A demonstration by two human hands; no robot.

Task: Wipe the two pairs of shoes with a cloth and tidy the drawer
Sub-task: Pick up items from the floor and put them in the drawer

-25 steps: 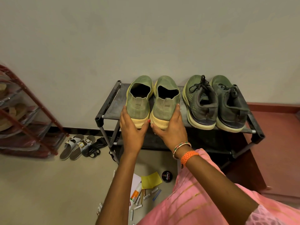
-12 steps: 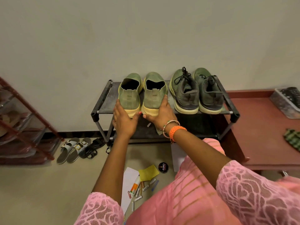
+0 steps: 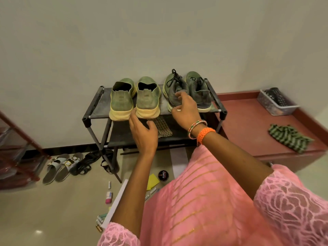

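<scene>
Pink lace sleeves point(image 3: 292, 206), gold-striped pink tunic point(image 3: 195, 201), orange wristband point(image 3: 205, 134), beaded bangles point(image 3: 196, 126)

A black shoe rack point(image 3: 95, 107) carries slip-on shoes point(image 3: 134, 100) beside laced sneakers point(image 3: 188, 91); its lower shelf holds a checked cloth point(image 3: 162, 127).

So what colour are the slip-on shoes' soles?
Pale yellow soles, clearest in the head view.
</scene>
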